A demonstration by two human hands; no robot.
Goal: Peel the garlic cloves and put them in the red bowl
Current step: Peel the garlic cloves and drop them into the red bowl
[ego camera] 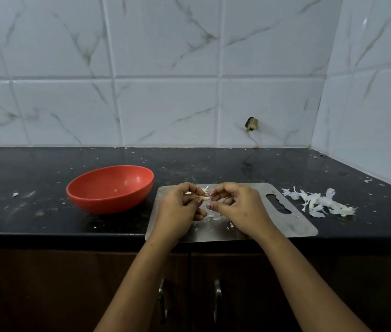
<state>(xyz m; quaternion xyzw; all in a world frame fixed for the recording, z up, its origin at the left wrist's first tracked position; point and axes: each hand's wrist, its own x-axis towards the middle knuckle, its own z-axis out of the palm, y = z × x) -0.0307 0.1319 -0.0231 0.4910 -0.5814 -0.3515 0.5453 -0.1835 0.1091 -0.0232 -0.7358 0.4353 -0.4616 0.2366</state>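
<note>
Red bowl (108,205) sat on the black worktop (46,224), left of centre, upright, mouth tipped slightly toward the camera. Inside it were only a couple of tiny pale specks near the bottom; too small to tell if they were garlic or skin. Just right of the bowl, not touching it, lay a steel cutting board (297,226), its near edge at the worktop's front lip and its handle slot (278,204) at the right end. Both hands were over the left half of the board. Left hand (177,212) had its fingers (190,188) curled, pinching a garlic clove (204,198) at its left end. Right hand (240,207) had its fingers (220,188) curled in too, tips pinching the clove's right side, where thin skin stuck up. The clove was held just above the board between the two hands, right of the bowl and outside it. Small peel scraps (213,217) lay on the board under and between the hands. A bigger pile of white peels (319,203) was on the worktop, right of the board. Loose flecks were scattered across the worktop, one at the far left. Nothing stood between the hands and the bowl. A marbled white tile wall (165,104) ran behind and along the right side, with a broken hole (251,124) low in one tile. Dark cabinet doors with metal handles (217,295) were below the worktop.
</note>
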